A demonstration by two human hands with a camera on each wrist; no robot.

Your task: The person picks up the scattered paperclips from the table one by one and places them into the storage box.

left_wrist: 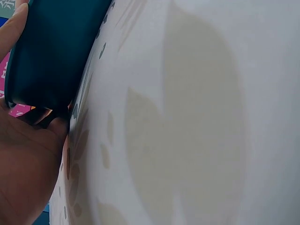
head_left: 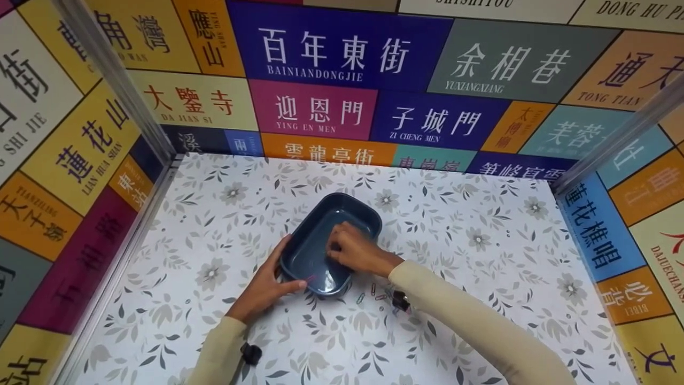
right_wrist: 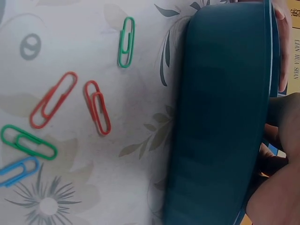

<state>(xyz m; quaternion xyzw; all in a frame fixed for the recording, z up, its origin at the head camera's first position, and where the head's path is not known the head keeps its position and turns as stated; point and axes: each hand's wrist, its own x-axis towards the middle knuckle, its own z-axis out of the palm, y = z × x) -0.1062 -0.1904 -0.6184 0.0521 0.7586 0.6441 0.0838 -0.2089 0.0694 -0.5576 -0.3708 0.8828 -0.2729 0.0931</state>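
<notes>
A deep, dark blue rectangular dish (head_left: 306,247) with rounded corners sits at an angle on the table. My left hand (head_left: 265,289) holds its near left corner, thumb at the near rim and fingers along the outer left side. Inside the dish, close to that thumb, shows a thin pink thing (head_left: 311,278). My right hand (head_left: 355,248) reaches over the right rim into the dish with bent fingers; I cannot tell whether they pinch anything. Outside the dish, below the right forearm, lie two red paper clips (right_wrist: 97,108), two green paper clips (right_wrist: 126,42) and a blue paper clip (right_wrist: 18,171).
The white table (head_left: 465,278) bears a grey leaf and flower print. Panels with coloured street-name blocks (head_left: 342,48) stand behind and at both sides, with metal posts (head_left: 155,125) at the corners. Dark wrist cameras (head_left: 250,353) sit on both wrists.
</notes>
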